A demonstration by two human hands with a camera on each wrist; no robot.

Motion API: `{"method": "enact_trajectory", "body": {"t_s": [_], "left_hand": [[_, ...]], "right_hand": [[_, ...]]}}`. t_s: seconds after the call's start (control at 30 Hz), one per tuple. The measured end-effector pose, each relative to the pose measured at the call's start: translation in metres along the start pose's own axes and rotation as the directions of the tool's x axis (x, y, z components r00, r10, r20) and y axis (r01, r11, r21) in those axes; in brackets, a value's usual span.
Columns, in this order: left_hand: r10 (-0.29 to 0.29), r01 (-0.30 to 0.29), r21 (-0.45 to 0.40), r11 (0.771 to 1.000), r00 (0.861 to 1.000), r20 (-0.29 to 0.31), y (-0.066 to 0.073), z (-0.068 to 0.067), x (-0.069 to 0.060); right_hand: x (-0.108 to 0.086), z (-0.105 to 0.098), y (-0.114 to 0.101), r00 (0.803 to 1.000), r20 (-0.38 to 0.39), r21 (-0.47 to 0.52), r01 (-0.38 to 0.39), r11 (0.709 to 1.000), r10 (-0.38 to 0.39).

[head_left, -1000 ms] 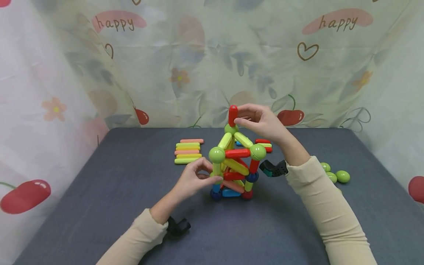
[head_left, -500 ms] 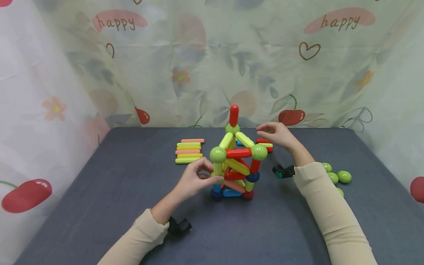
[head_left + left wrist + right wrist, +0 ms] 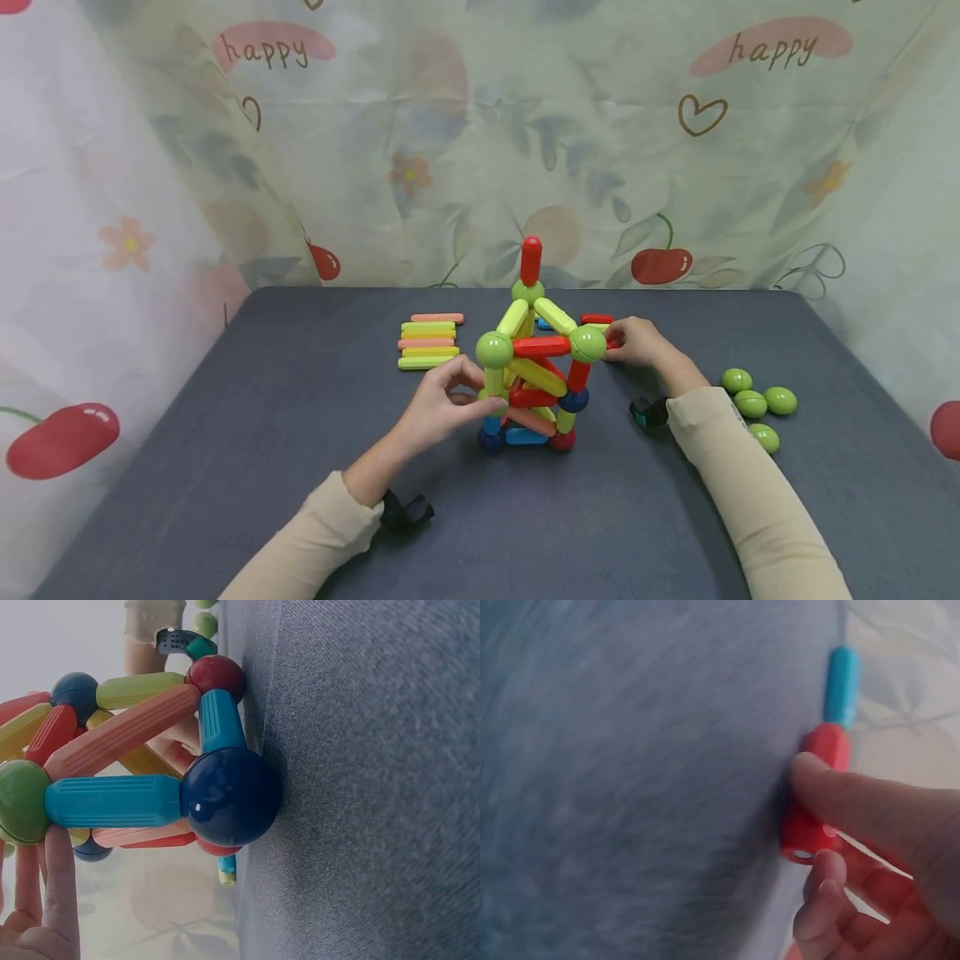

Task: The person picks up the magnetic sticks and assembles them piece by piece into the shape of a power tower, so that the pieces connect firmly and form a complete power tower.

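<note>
A tower of coloured rods and balls stands mid-table, with a red rod [image 3: 531, 261] upright on its top green ball [image 3: 528, 292]. My left hand [image 3: 442, 406] pinches a green ball [image 3: 24, 802] at the tower's left side, above a blue rod [image 3: 112, 801] and a dark blue ball [image 3: 232, 796]. Behind the tower's right side, my right hand [image 3: 643, 343] is at the small group of rods; in the right wrist view its thumb and fingers pinch a red rod [image 3: 804, 825]. A blue rod [image 3: 841, 686] lies beyond it.
Several pink, yellow and green rods [image 3: 427, 343] lie in a stack left of the tower. Several green balls [image 3: 750, 404] rest on the dark table [image 3: 600, 517] at the right. A patterned curtain [image 3: 480, 125] hangs behind the table.
My right hand has let go of the red rod at the tower's top, moved right and down, and taken hold of another red rod. My left hand has stayed on the tower.
</note>
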State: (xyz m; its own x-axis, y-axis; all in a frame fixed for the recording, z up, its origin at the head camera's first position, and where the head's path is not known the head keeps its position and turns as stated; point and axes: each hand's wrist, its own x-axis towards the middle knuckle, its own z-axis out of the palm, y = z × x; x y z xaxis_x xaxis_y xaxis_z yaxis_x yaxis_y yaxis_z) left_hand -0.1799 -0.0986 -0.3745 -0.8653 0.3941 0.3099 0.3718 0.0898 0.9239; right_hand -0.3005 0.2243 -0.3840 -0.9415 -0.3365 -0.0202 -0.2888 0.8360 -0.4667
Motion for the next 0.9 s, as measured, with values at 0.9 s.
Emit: {"method": "enact_trajectory", "body": {"t_s": [0.9], "left_hand": [[0.001, -0.001, -0.013, 1.0, 1.0, 0.008, 0.001, 0.0, 0.0]], "right_hand": [[-0.084, -0.07, -0.107, 0.822, -0.276, 0.611, 0.55, 0.569, -0.498]]}}
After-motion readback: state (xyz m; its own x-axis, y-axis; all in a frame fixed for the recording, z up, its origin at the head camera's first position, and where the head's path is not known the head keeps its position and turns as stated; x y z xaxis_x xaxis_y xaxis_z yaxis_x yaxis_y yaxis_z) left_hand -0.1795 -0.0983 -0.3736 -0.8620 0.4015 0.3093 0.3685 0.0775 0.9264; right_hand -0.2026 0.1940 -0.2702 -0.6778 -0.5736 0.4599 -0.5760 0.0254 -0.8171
